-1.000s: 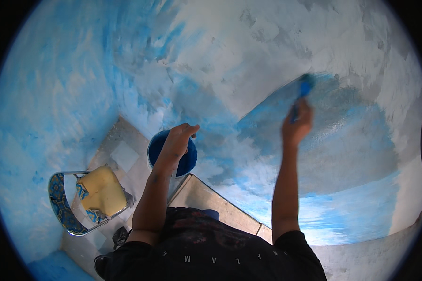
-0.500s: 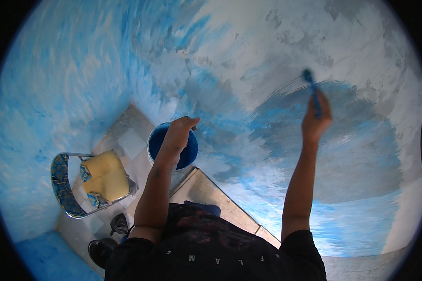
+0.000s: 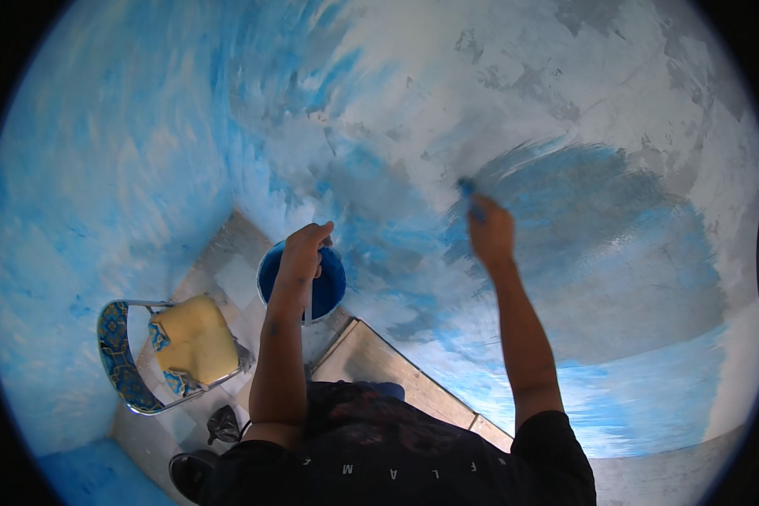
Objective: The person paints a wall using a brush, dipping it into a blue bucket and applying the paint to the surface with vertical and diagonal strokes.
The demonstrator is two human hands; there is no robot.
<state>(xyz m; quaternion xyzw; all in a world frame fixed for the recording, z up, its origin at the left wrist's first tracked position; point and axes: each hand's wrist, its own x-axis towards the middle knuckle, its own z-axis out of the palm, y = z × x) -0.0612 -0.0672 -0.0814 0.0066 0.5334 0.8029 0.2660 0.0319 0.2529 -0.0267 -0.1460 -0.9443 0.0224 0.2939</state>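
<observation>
- Round, deep-blue-lined bucket [image 3: 332, 277] with a paler rim.
- Slim blue-handled paintbrush [image 3: 472, 199], its tip dark.
- Broad painted wall [image 3: 599, 244]: streaky sky blue, slate grey and off-white in cloudy patches.
- Metal-framed chair [image 3: 181, 346]: silvery tubing, plain yellow seat pad [image 3: 207, 333], blue backrest [image 3: 116, 358] patterned in gold.
- Black short-sleeved cloth shirt [image 3: 405, 451] with faded reddish blotches and pale letters.
- Crumpled black bag [image 3: 223, 424].

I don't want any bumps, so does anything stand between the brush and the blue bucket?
Nothing visible stands in the gap between the brush and the blue bucket; at the bucket, the left hand covers part of its opening, leaving the right side showing.
</observation>
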